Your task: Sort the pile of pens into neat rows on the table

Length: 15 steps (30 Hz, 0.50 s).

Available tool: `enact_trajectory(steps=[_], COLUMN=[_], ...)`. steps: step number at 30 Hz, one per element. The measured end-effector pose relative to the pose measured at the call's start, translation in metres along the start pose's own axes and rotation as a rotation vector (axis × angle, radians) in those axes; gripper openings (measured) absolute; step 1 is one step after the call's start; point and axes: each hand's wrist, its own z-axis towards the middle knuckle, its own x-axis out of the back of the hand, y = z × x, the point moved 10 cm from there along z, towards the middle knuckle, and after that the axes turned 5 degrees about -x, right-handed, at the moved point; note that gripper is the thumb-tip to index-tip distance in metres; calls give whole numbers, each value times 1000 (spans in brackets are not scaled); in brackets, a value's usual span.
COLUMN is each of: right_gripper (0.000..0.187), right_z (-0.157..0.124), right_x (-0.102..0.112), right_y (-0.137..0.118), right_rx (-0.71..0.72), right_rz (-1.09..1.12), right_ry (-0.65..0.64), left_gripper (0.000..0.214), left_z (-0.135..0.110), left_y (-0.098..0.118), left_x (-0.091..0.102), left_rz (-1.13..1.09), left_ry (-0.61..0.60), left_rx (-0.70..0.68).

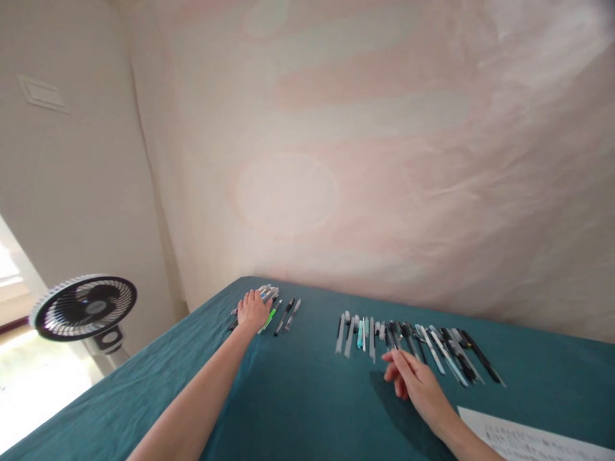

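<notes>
My left hand [254, 311] rests palm down over a loose pile of pens [270, 292] at the table's far left, its fingers stretched over them. Beside it lie a bright green pen [270, 318], a dark pen [285, 316] and a clear-barrelled pen [293, 315]. At the right, my right hand [414, 382] is closed, thumb and forefinger pinched at the near end of a dark pen [391, 338]. That pen overlaps a long row of pens [435, 349], some clear, others black, white or teal. Whether it is lifted off the cloth I cannot tell.
A dark teal cloth [298, 397] covers the table. Near the right front edge lies a white sheet [533, 438] with blurred writing. A round fan [86, 308] stands beyond the left edge. Behind the table hangs a pale sheet-like backdrop [375, 192].
</notes>
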Motion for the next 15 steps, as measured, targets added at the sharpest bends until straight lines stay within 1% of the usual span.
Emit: enact_trajectory(steps=[4,7,11,15], right_gripper=[42,41,41,41], right_z=[2,2,2,1], right_x=[0,1,0,-1], right_y=[3,5,2,0], right_rx=[3,-2,1,-1], right_rz=[-13,-22,-19,-18], right_ry=[-3,-2,-7,-11], left_gripper=[51,49,44,36], left_z=[8,8,0,-13], left_y=[2,6,14,21], left_x=[-14,-24,-30,-31], left_rz=[40,45,43,50], left_ry=[-44,-75,-104,-123], left_rx=[-16,-16,-46,-70])
